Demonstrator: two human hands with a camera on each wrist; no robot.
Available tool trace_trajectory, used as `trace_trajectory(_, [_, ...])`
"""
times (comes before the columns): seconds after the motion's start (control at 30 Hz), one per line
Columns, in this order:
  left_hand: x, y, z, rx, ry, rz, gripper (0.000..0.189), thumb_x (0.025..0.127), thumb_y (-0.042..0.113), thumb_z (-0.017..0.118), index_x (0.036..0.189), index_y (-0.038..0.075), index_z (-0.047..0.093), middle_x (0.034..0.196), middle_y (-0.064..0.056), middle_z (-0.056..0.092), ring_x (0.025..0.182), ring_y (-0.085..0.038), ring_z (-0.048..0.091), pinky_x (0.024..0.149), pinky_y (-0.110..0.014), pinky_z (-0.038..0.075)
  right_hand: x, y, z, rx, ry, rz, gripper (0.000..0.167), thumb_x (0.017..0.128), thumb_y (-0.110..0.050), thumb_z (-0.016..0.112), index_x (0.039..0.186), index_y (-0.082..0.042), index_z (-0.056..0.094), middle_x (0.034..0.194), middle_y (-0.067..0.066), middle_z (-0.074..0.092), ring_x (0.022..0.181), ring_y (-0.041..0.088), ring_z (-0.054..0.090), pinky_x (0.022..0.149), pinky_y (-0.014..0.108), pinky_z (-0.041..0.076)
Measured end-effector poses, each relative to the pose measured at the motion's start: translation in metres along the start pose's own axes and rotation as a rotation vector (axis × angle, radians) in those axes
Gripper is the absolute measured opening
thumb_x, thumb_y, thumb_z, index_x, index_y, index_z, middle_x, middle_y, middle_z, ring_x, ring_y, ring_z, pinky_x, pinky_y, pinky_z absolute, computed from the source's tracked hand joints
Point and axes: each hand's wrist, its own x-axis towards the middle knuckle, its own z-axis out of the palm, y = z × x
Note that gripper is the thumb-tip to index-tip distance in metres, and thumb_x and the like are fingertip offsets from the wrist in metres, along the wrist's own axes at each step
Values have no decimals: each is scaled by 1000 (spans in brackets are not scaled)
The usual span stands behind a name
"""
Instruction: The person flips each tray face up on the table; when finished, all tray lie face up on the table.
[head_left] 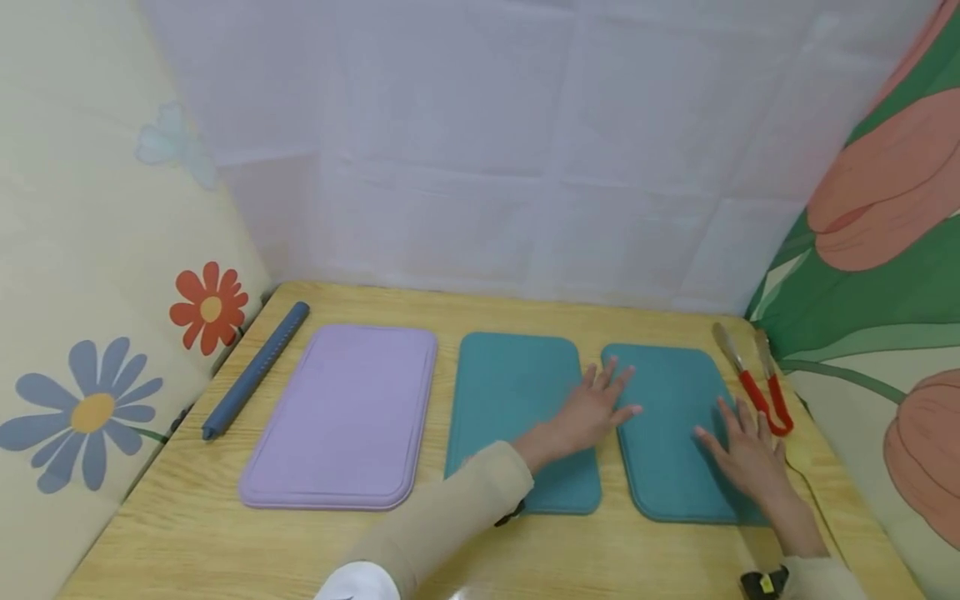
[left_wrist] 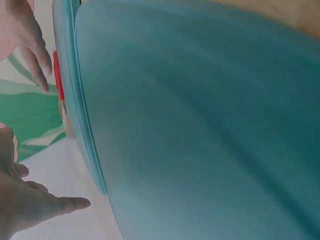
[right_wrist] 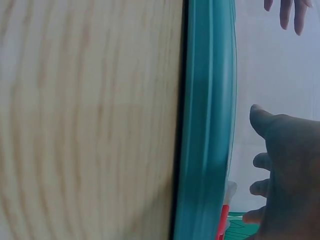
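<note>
My left hand (head_left: 588, 412) is over the gap between two teal boards, its fingers spread and the thumb pointing right. Beneath it lies the middle teal board (head_left: 510, 383), which also fills most of the left wrist view. My right hand (head_left: 752, 458) hovers at the right edge of the other teal board (head_left: 663, 408), fingers apart and holding nothing. In the right wrist view, that hand (right_wrist: 292, 165) shows above a teal board's rim (right_wrist: 207, 125). Both boards lie flat, their short sides toward me.
A lilac board (head_left: 348, 408) lies to the left, and beyond it a long blue-grey rod (head_left: 257, 371) rests near the table's edge. Tongs with red handles (head_left: 778, 408) lie at the right. A white sheet (head_left: 487, 167) hangs behind the wooden table (head_left: 247, 550).
</note>
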Motion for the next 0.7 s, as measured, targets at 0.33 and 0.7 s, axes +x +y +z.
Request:
trace_trajectory(0.33, [2, 20, 17, -266, -79, -60, 75, 96, 40, 57, 155, 13, 18, 159, -20, 10, 142, -43, 16, 111, -45, 30, -3, 6, 4, 2, -30, 28, 81, 99, -56, 39, 148, 5, 20, 151, 37, 7, 133, 63, 2, 94, 81, 5])
trace_trajectory(0.7, [2, 41, 31, -324, -56, -211, 81, 82, 20, 78, 149, 8, 34, 156, -20, 20, 138, -45, 27, 109, -41, 34, -2, 10, 7, -11, -49, 26, 79, 99, -54, 40, 146, 8, 23, 148, 39, 10, 129, 64, 13, 92, 81, 15])
